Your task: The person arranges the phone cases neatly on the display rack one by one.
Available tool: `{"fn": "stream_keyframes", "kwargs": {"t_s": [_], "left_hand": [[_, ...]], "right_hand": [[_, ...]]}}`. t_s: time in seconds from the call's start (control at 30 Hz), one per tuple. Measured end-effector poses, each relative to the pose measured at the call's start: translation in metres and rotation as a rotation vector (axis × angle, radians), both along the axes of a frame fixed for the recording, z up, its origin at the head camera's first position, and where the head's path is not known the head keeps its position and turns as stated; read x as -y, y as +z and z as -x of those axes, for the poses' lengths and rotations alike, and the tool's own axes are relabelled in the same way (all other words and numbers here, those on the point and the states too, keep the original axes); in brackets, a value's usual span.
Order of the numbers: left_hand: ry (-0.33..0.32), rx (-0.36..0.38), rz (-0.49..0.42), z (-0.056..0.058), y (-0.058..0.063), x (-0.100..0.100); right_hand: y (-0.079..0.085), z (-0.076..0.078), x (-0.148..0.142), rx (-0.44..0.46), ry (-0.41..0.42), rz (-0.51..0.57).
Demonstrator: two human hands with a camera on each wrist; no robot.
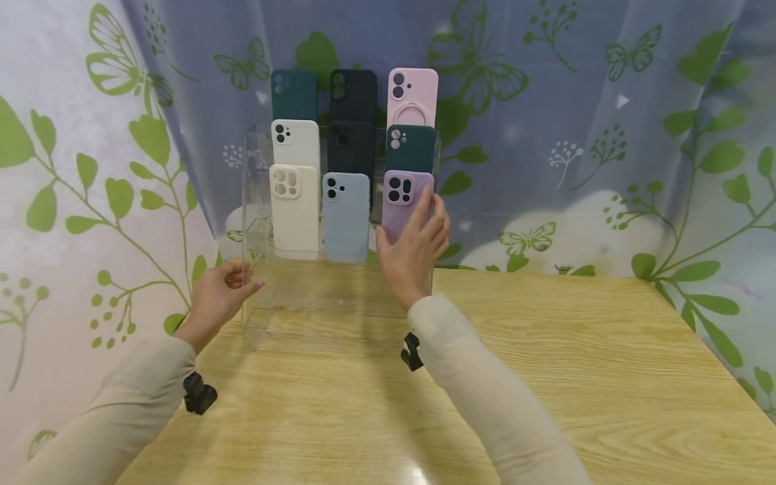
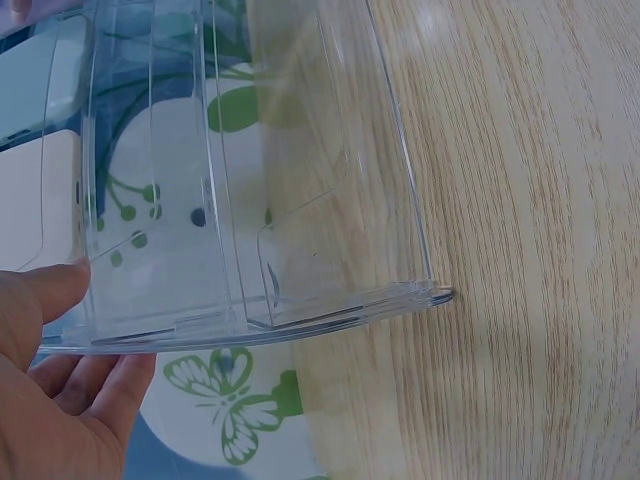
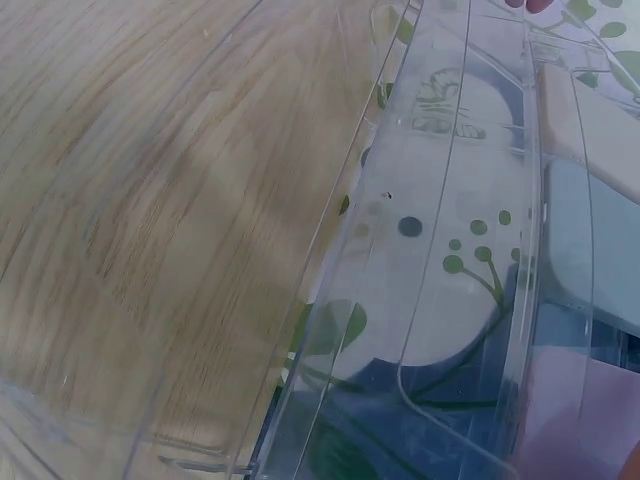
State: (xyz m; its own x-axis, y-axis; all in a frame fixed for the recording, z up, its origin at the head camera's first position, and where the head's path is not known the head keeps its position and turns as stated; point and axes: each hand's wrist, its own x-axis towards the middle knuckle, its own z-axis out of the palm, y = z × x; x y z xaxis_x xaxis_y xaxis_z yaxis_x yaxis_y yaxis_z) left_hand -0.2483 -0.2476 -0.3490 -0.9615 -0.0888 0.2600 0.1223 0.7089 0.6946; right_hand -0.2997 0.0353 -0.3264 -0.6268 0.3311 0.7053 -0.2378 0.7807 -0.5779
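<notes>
A clear tiered display stand (image 2: 350,310) holds rows of phone cases. My left hand (image 1: 217,296) grips the stand's left side panel, thumb on the inner side and fingers on the outer in the left wrist view. At the front row's right end, my right hand (image 1: 415,250) holds a purple phone case (image 1: 395,217), its thumb by the left edge and fingers over the right side. Beside it stand a light blue case (image 1: 347,219) and a cream case (image 1: 296,225). In the right wrist view only part of the purple case (image 3: 575,415) shows.
Behind are a white case (image 1: 303,148), a dark green case (image 1: 410,148), a pink case (image 1: 418,94), black cases (image 1: 353,94) and another green case (image 1: 297,101). The stand rests on a wood-grain table (image 1: 545,364) before a leaf-and-butterfly patterned curtain (image 1: 545,168).
</notes>
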Motion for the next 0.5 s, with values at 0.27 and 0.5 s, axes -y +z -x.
{"fn": "stream_keyframes", "kwargs": {"t_s": [0.27,0.5], "left_hand": [[-0.012,0.012,0.001,0.002,0.001,0.000],[-0.034,0.039,0.036,0.004,0.002,0.006]], "right_hand": [[-0.004,-0.003,-0.021,-0.006,0.153,0.022],[-0.001,-0.014,-0.065,0.149,0.435,0.111]]}}
